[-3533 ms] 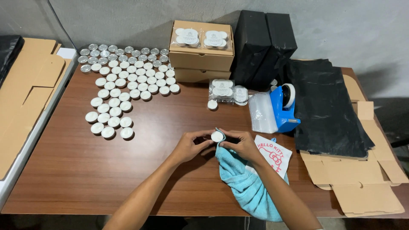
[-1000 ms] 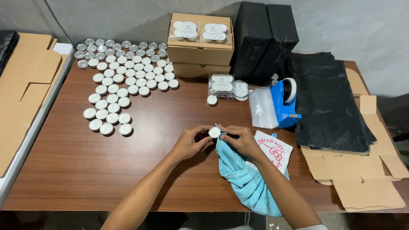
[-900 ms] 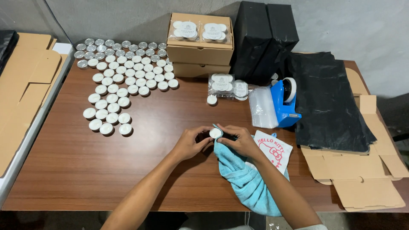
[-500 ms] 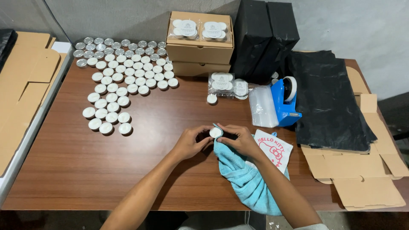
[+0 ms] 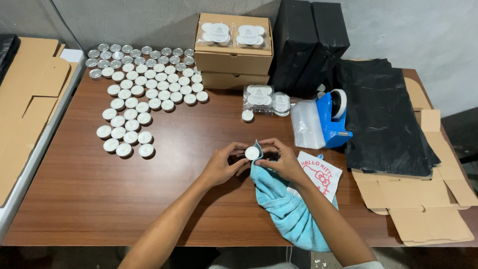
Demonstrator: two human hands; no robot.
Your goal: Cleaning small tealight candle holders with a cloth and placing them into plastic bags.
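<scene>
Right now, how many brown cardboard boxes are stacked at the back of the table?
2: the upper box, carrying two clear packs of white candles on its lid, sits on the lower box. Any box behind the black boxes would be hidden.

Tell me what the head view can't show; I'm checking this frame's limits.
- Tealight: sides and underside hidden by left hand and right hand.
- Blue cloth: partly covered by the right forearm.
- Flat cardboard: cut by the left edge.
- Box labels: too small.

Wooden table [image 5: 99, 199] under tealights [image 5: 134, 94], boxes [image 5: 234, 55]
</scene>
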